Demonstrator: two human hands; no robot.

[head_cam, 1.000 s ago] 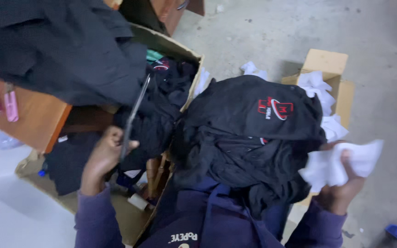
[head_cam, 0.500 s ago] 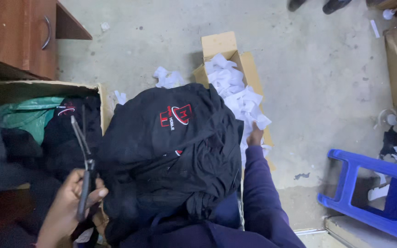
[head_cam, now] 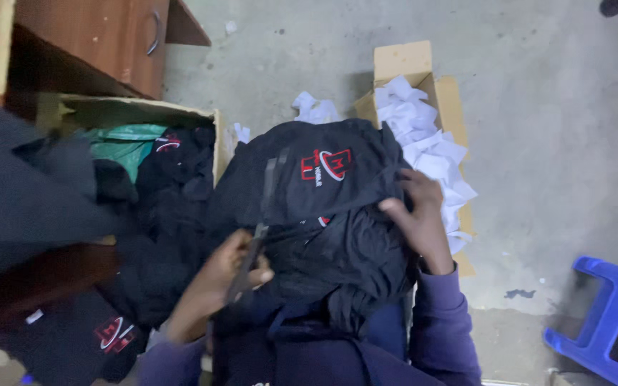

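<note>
- Crumpled black garment (head_cam: 323, 207) with a red-and-white chest emblem, lying on the lap.
- Left hand (head_cam: 223, 275) grips scissors (head_cam: 259, 229).
- Right hand (head_cam: 416, 214) presses the garment, fingers spread.

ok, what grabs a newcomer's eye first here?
The heap of black garments mid-frame with its red-and-white emblem, the right hand pressing on it and the left hand holding scissors over it. Next, the cardboard box of white scraps behind, and the blue stool at lower right.

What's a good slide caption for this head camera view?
Left hand holds scissors over a black garment pile; right hand rests on it, beside a cardboard box of white paper.
</note>
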